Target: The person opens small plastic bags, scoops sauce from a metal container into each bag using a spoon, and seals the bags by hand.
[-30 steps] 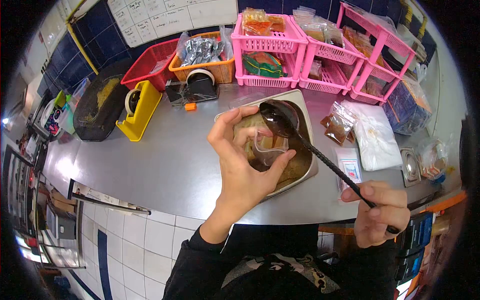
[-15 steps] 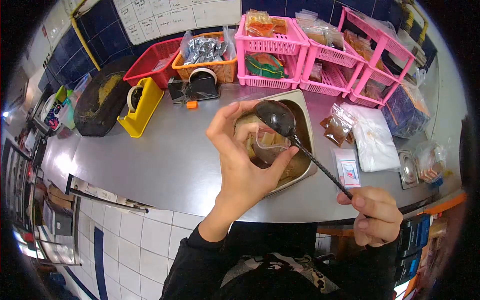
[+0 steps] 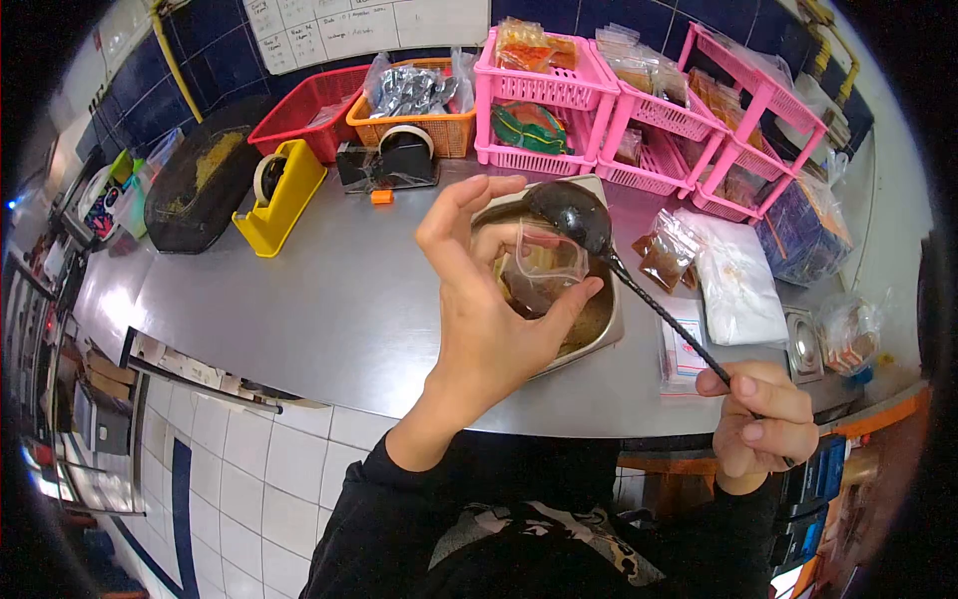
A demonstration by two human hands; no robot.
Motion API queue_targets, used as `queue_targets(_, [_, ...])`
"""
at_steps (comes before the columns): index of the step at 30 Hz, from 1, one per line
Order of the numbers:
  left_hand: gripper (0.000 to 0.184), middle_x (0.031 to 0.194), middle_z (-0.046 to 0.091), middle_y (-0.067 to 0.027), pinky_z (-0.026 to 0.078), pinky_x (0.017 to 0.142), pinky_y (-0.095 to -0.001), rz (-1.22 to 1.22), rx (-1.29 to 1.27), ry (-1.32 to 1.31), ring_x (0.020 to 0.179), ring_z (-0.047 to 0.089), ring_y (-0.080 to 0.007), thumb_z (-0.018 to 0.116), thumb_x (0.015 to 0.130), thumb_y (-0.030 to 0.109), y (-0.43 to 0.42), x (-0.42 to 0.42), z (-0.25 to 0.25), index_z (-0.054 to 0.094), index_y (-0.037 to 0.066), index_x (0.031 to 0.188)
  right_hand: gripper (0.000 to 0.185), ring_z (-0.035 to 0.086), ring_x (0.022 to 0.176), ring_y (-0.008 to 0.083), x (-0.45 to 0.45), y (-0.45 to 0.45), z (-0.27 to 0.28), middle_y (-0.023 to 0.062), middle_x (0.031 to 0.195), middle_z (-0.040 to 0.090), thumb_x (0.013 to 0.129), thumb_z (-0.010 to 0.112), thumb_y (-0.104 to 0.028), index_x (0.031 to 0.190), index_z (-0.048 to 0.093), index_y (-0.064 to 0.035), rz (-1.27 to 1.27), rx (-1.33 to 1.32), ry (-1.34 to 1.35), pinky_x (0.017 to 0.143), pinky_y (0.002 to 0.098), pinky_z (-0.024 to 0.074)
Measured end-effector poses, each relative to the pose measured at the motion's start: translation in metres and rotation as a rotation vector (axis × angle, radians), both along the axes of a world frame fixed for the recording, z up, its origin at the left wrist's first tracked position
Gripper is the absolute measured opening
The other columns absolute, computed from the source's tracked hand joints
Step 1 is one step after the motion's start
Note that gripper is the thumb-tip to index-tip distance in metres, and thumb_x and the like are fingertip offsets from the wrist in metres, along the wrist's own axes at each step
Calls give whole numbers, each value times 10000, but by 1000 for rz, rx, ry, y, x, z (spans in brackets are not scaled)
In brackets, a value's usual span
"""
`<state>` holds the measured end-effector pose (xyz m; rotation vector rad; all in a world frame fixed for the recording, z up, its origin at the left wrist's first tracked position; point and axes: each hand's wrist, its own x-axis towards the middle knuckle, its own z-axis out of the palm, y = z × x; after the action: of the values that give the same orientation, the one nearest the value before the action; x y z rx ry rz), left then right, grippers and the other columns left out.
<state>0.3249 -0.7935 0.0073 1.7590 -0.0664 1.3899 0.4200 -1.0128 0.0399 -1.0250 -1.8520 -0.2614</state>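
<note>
Clear plastic bag (image 3: pixel 544 272), mouth open, is held over the metal container (image 3: pixel 611 324) on the steel tabletop (image 3: pixel 329 299); L hand (image 3: pixel 489 299) grips it w/ thumb & fingers. Black ladle (image 3: pixel 574 215) has its bowl right by the bag's mouth; whether they touch is hard to tell. R hand (image 3: pixel 763 419) grips the ladle's handle, off to the R. Sauce packets (image 3: pixel 667 252) & white plastic stack (image 3: pixel 738 280) lie R of container; yellow tape dispenser (image 3: pixel 284 205) stands well L; pink racks (image 3: pixel 547 90) behind.
</note>
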Motion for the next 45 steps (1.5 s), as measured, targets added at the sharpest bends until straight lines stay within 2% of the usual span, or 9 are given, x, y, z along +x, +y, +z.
queue_targets(15, [928, 1251, 326, -195, 477, 859, -323, -74, 2, 3, 1036, 500, -243, 764, 615, -69, -1, 0, 0, 135, 65, 1284, 257, 632, 767, 309, 9, 24, -4, 263, 1036, 512, 969, 386, -267, 972, 388, -10, -143, 270, 637, 651, 371, 559])
queue_targets(22, [919, 1248, 335, -197, 470, 874, -332, -77, -2, -17, 1064, 486, -253, 760, 618, -72, -1, 1, 1, 139, 65, 1280, 255, 598, 992, 268, 23, 25, -5, 264, 1130, 512, 977, 374, -183, 1054, 463, 43, 181, 172, 1258, 872, 320, 522])
queue_targets(24, [882, 1230, 329, -205, 484, 781, -307, -52, 15, -87, 895, 577, -246, 762, 609, -58, 1, 2, -1, 167, 15, 1256, 250, 573, 1041, 279, 35, 22, -10, 256, 1103, 525, 973, 376, -131, 1049, 479, 84, 407, 131, 1441, 946, 313, 495])
queue_targets(27, [914, 1245, 340, -207, 486, 791, -320, -68, -49, -123, 872, 581, -246, 767, 604, -60, 7, -13, -1, 158, 53, 1277, 219, 610, 978, 262, 35, 21, -17, 266, 1105, 550, 962, 422, -164, 1027, 503, 29, 100, 275, 1488, 851, 320, 523])
queue_targets(32, [1013, 1242, 396, -184, 506, 735, -328, 49, -65, -70, 851, 582, -233, 813, 568, 5, 11, -57, -2, 142, 112, 1319, 138, 634, 838, 253, 15, 23, -66, 227, 1103, 569, 908, 462, -42, 1009, 526, 27, -186, -45, 767, 737, 321, 514])
queue_targets(34, [1069, 1237, 393, -189, 511, 671, -319, 70, -154, 7, 813, 588, -235, 849, 533, 70, -2, -72, -2, 141, 145, 1331, 231, 627, 851, 261, 3, 22, -68, 186, 1111, 579, 789, 505, 77, 1008, 563, 29, -411, -286, 239, 744, 325, 509])
queue_targets(37, [1052, 1246, 354, -242, 537, 663, -298, -79, -33, 59, 816, 595, -244, 830, 546, -29, -10, -91, -11, 122, 155, 1303, 364, 615, 880, 266, -7, 31, -76, 159, 1119, 583, 687, 523, 131, 1028, 590, 23, -402, -350, -11, 737, 310, 502])
queue_targets(43, [1132, 1134, 410, -221, 564, 580, -317, -280, -94, 58, 746, 622, -278, 869, 426, -49, -57, -96, -22, 155, 177, 1275, 347, 593, 898, 319, -55, -1, -54, 173, 1054, 583, 660, 685, 13, 991, 582, -7, -499, -129, 97, 745, 391, 491])
queue_targets(45, [958, 1154, 397, -291, 552, 692, -321, -302, -56, 57, 836, 619, -273, 820, 567, -52, -72, -91, -26, 171, 93, 1257, 363, 589, 885, 327, -75, -3, -53, 174, 1024, 582, 648, 728, -26, 975, 571, -9, -423, -128, 241, 744, 404, 488])
